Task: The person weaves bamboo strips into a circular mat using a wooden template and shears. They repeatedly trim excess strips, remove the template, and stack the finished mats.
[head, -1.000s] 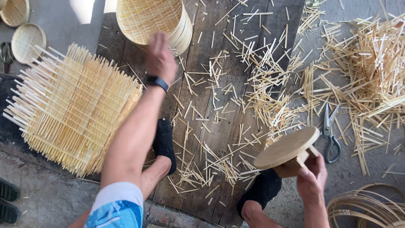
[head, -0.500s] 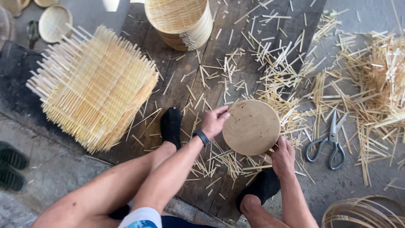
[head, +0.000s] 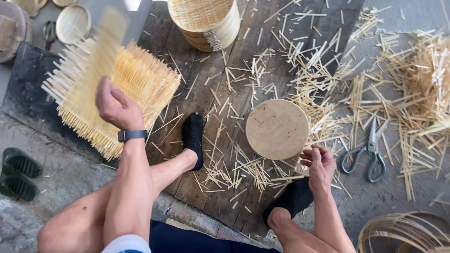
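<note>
By the dark brown planks (head: pixel 206 182), the mats (head: pixel 140 84) were pale yellow, the disc (head: pixel 277 129) tan, the socks (head: pixel 194 136) black.

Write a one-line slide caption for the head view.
Left hand lifts a woven mat off the stack; right hand steadies a round wooden disc beside scissors.

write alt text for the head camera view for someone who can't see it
Seated over wooden boards littered with bamboo offcuts, a person's left hand lifts a blurred woven bamboo mat while the right hand touches a round wooden disc. Scissors lie beside it.
</note>
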